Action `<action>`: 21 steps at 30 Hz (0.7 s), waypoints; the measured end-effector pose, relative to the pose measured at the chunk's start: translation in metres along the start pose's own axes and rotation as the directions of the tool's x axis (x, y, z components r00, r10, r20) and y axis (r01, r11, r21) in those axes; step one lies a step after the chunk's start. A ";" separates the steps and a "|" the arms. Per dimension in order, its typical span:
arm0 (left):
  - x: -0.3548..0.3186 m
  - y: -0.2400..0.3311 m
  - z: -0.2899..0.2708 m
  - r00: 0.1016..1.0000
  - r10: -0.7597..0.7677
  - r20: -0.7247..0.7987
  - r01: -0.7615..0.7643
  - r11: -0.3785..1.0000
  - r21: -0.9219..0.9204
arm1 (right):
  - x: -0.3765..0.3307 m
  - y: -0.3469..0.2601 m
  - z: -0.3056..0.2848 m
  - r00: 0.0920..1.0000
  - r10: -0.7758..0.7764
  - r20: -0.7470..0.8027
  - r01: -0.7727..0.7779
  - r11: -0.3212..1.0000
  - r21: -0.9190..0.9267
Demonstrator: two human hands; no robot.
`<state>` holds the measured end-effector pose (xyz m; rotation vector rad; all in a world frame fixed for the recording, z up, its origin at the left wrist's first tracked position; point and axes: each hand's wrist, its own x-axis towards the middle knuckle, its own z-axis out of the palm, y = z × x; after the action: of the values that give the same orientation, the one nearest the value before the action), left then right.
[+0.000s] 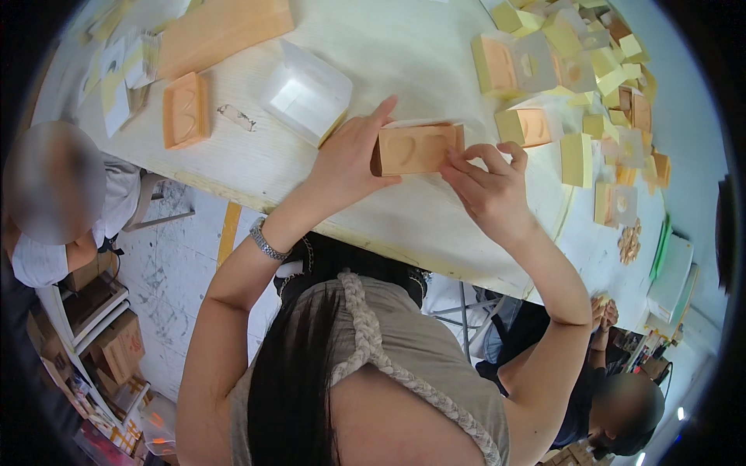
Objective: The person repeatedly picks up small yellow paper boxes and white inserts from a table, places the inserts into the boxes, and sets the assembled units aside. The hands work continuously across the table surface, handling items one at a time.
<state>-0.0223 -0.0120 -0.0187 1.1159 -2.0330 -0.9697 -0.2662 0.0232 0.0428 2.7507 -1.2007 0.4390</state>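
Observation:
Between my two hands is a small orange paper insert (416,150) with curved recesses in its face. At its left end, my left hand (347,159) grips it, one finger along the top corner and another along the lower edge. The fingertips of my right hand (491,185) pinch its lower right corner. A pale flap shows behind the insert's top edge; whether it belongs to a box around it I cannot tell. Just beyond my left hand lies an open carton (309,92) with a white inside. Farther left sits another orange insert (186,113) with two curved recesses.
A long stack of orange inserts (225,35) lies at the far left, beside flat white and yellow cartons (116,81). Yellow boxes with orange inserts (517,66) crowd the table's right side. One person (58,186) sits at left, another (622,408) at lower right.

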 end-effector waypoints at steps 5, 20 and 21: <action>-0.001 0.002 -0.002 1.000 -0.029 -0.008 0.029 0.999 0.014 | 0.009 -0.008 -0.012 0.999 0.031 0.041 -0.031 0.999 -0.021; -0.006 0.002 0.002 1.000 -0.022 -0.016 0.023 0.999 0.047 | 0.025 0.003 0.008 0.958 0.287 -0.027 -0.282 0.951 0.125; -0.006 0.001 0.002 1.000 -0.007 -0.015 0.008 0.999 0.046 | 0.025 0.000 0.008 0.962 0.269 -0.044 -0.265 0.961 0.076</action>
<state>-0.0216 -0.0059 -0.0195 1.1526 -2.0503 -0.9200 -0.2487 0.0041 0.0427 2.6207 -1.5789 0.5871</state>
